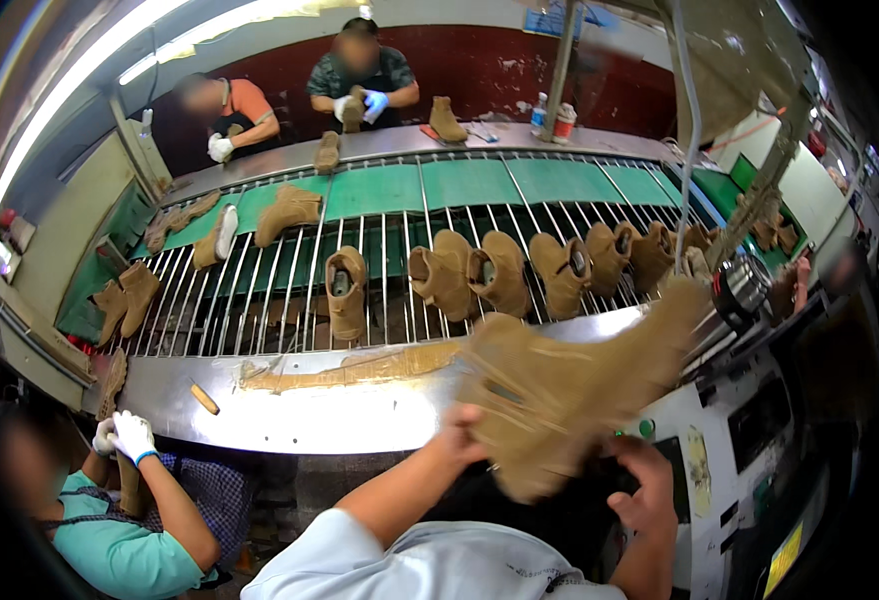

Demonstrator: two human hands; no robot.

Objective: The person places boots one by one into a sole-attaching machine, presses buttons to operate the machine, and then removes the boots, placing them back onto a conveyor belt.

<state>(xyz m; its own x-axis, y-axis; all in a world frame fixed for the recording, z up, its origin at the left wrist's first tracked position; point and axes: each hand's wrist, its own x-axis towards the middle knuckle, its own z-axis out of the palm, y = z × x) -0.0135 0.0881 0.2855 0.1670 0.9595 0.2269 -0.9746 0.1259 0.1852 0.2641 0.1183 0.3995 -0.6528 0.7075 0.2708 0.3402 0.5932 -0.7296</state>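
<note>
Your left hand (464, 434) grasps a blurred tan boot (549, 395). Your right hand (647, 487) curls beside it; I can't tell whether it grips.

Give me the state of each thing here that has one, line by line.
Held boot: raised, tilted, motion-blurred
Left hand: gripping held boot
Right hand: fingers and thumb apart; contact with boot unclear
Row of boots: standing
Lone boot left of row: upright
Tan stick: lying on metal bench
Plastic bottle: upright
Ceiling light: lit
</note>
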